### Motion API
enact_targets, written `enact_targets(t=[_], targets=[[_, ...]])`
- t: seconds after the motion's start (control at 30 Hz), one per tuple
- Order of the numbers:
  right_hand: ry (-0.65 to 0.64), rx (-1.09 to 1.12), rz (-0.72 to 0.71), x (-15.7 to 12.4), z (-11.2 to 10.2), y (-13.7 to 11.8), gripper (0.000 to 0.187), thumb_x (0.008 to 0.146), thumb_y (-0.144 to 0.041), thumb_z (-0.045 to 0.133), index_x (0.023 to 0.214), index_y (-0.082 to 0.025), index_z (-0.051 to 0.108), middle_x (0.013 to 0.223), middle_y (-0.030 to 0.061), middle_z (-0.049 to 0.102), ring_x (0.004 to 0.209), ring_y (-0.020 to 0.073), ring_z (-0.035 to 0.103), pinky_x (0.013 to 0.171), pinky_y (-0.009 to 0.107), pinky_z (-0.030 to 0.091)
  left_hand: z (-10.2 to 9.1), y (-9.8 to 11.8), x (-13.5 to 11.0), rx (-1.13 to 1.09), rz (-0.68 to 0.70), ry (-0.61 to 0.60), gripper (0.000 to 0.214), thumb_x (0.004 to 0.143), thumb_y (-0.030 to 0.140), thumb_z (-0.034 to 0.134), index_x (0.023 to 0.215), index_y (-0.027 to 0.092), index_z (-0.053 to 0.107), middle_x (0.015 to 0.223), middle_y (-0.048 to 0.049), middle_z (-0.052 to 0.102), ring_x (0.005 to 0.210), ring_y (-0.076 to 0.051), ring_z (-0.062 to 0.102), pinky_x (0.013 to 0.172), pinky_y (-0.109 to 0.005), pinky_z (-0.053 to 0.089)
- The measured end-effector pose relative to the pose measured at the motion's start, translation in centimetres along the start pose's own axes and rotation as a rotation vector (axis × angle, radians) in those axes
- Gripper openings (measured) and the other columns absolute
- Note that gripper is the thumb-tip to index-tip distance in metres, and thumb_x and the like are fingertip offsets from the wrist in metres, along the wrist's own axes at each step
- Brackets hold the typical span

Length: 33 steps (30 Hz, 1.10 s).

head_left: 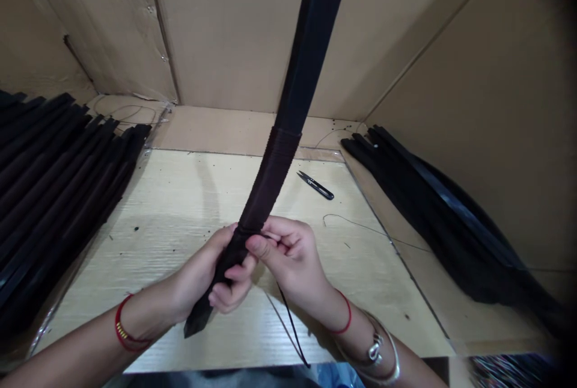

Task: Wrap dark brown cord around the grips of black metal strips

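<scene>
Cardboard walls (234, 33) boxed in your bench, with a light wood-grain board (175, 280) lying on its floor. Long black strips (58, 183) lay stacked along the left of the board, and a looser bundle of black strips (433, 213) leaned against the right wall. Black thread snips (315, 185) sat toward the far right of the board, near a thin loose thread (360, 227).

You held a long black strip (265, 189) up over the near part of the board, tilted, its top running out of frame. A dark wrapped section (270, 174) covered its lower half. Your left hand (202, 274) gripped the lower end, fingers curled around it, with the tip poking out below. Your right hand (288, 255) pinched the top of that grip between thumb and fingers. A thin black cord (291, 331) hung down from between your hands.
</scene>
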State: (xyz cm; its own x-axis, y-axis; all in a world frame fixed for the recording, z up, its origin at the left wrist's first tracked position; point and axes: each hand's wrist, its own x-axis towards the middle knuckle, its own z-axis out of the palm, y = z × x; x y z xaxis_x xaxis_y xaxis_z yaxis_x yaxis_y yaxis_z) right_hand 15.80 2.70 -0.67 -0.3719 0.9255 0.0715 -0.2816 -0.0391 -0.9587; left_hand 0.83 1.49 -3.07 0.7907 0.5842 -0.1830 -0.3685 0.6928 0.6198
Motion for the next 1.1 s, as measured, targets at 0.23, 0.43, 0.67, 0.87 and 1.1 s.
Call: enact_targets(t=[0.23, 0.43, 0.67, 0.87, 1.1], targets=[[0.159, 0.021, -0.058, -0.6, 0.3, -1.2, 0.027, 0.074, -0.028, 0.078, 0.063, -0.012, 0.059, 0.050, -0.0054, 0.047, 0.042, 0.0013, 0.032, 0.039, 0.013, 0.024, 0.2, -0.9, 0.3, -0.115, -0.088, -0.229, 0.063, 0.086, 0.077, 0.023, 0.060, 0.020, 0.031, 0.041, 0.0088, 0.019, 0.032, -0.004, 0.011, 0.032, -0.017, 0.010], [0.083, -0.070, -0.004, -0.6, 0.5, -0.5, 0.026, 0.080, -0.034, 0.070, 0.067, -0.014, 0.059, 0.054, -0.0001, 0.059, 0.045, 0.0082, 0.054, 0.040, 0.016, 0.038, -0.4, -0.1, -0.3, 0.061, 0.048, -0.011, 0.059, 0.090, 0.066, 0.038, 0.076, 0.011, 0.055, 0.049, 0.0039, 0.036, 0.042, -0.007, 0.032, 0.042, -0.019, 0.026], [0.044, 0.048, 0.041, -0.7, 0.4, -0.8, 0.023, 0.079, -0.030, 0.073, 0.069, -0.014, 0.062, 0.059, 0.0007, 0.065, 0.049, 0.0088, 0.062, 0.043, 0.014, 0.043, 0.3, 0.1, -0.6, -0.166, -0.059, 0.037, 0.053, 0.087, 0.065, 0.046, 0.067, 0.016, 0.044, 0.049, 0.0090, 0.022, 0.040, -0.003, 0.013, 0.038, -0.016, 0.011], [0.005, 0.088, 0.056, -0.5, 0.2, -0.8, 0.031, 0.082, -0.041, 0.071, 0.071, -0.014, 0.061, 0.057, 0.0013, 0.063, 0.049, 0.0108, 0.061, 0.043, 0.018, 0.040, 1.4, 0.2, -1.0, -0.197, -0.008, 0.038, 0.050, 0.091, 0.059, 0.044, 0.068, 0.014, 0.046, 0.051, 0.0082, 0.022, 0.041, -0.003, 0.014, 0.039, -0.015, 0.012], [-0.002, -0.033, 0.017, 0.0, -0.4, 0.0, 0.035, 0.090, -0.040, 0.063, 0.066, -0.014, 0.060, 0.053, -0.0006, 0.057, 0.044, 0.0068, 0.045, 0.042, 0.020, 0.029, 0.9, 1.0, -0.9, -0.009, -0.059, 0.135, 0.064, 0.087, 0.072, 0.037, 0.077, 0.012, 0.057, 0.048, 0.0051, 0.039, 0.038, -0.004, 0.034, 0.038, -0.014, 0.032]])
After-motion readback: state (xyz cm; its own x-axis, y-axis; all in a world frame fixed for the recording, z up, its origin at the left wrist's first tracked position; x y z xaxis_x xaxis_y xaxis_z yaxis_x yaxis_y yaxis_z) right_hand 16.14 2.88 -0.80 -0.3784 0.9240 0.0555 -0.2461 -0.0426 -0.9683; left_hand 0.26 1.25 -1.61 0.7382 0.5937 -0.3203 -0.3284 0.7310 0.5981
